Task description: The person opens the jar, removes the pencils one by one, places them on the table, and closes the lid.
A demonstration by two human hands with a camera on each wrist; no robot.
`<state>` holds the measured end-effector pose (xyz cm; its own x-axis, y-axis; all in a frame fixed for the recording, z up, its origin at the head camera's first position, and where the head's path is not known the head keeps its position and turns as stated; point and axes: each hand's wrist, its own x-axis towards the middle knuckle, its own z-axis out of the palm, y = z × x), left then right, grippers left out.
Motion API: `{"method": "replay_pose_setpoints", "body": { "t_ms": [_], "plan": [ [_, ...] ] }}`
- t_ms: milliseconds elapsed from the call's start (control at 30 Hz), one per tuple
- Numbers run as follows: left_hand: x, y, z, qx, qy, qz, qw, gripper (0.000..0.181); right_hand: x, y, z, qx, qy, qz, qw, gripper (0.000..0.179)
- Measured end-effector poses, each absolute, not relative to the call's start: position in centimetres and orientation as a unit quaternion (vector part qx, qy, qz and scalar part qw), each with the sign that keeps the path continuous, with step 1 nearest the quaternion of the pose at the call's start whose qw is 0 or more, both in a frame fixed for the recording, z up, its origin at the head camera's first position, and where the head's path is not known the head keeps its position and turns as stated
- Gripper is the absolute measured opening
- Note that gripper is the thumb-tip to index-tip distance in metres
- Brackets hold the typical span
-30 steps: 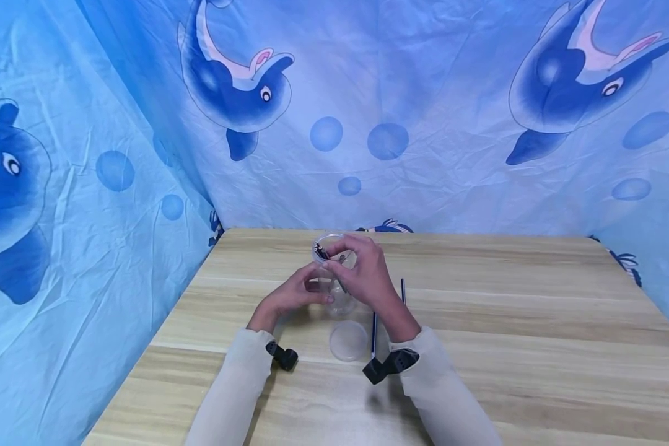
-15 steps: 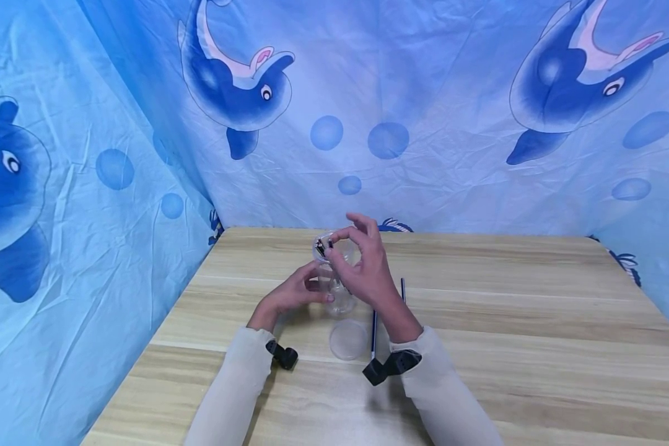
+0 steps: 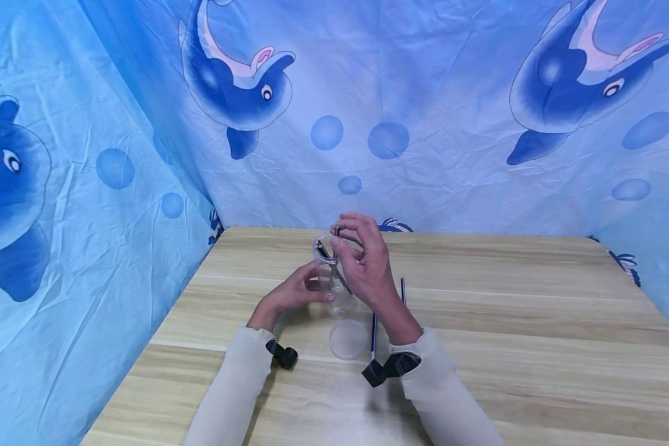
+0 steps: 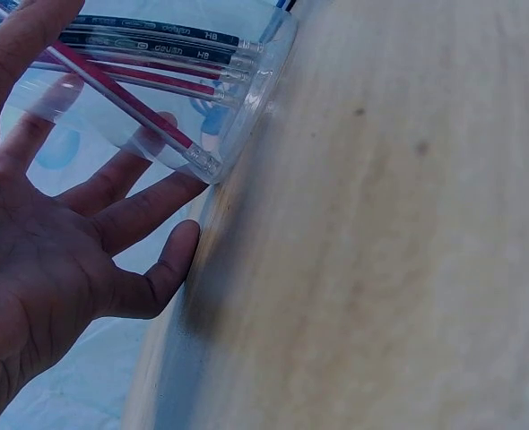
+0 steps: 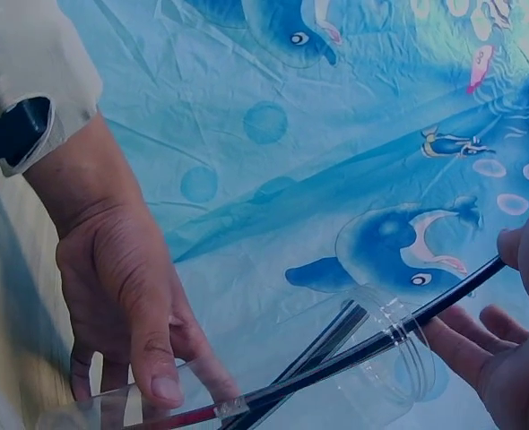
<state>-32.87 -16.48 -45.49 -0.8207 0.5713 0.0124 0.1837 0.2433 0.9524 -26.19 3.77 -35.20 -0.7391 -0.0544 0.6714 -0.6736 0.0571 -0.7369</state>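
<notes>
A clear plastic jar (image 3: 342, 305) stands on the table with its mouth uncovered. My left hand (image 3: 294, 292) grips its side, thumb in front and fingers behind. Inside lie several pencils (image 4: 148, 49), some dark and some red, their eraser ends at the jar's bottom in the left wrist view. My right hand (image 3: 367, 266) is over the rim and pinches the top of one dark pencil (image 5: 453, 294) between thumb and fingers. That pencil sticks out through the jar's mouth, its lower part still within. Another dark pencil (image 5: 323, 340) leans across it inside.
A round translucent lid (image 3: 348, 339) lies flat on the wooden table (image 3: 535, 347), in front of the jar. Beside it lies a blue pencil (image 3: 374, 331), and a second blue pencil (image 3: 403, 290) shows past the right wrist. Dolphin-printed cloth (image 3: 451, 186) hangs behind.
My right hand's fingers have come up from the jar's mouth and shifted their hold; the pinched pencil's top now shows above the rim. The left hand and jar have stayed put.
</notes>
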Motion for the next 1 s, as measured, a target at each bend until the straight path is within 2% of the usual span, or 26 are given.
{"method": "replay_pose_setpoints", "body": {
  "t_ms": [267,567,867,1000],
  "plan": [
    [-33.1,-16.5,-45.6,0.253,0.763,0.571,0.166,0.078,-25.8,3.5,-34.7,0.278,-0.660,0.644,0.270,0.022],
    [-32.8,-16.6,-45.8,0.257,0.765,0.567,0.163,0.076,-26.6,3.5,-36.0,0.271,-0.627,0.659,0.314,0.042],
    [-33.1,-16.4,-46.0,0.259,0.759,0.574,0.167,0.077,-26.7,3.6,-35.9,0.271,-0.566,0.681,0.378,0.034],
    [-33.1,-16.4,-45.9,0.262,0.751,0.581,0.171,0.071,-26.6,3.8,-35.5,0.275,-0.544,0.686,0.397,0.033]
  ]
}}
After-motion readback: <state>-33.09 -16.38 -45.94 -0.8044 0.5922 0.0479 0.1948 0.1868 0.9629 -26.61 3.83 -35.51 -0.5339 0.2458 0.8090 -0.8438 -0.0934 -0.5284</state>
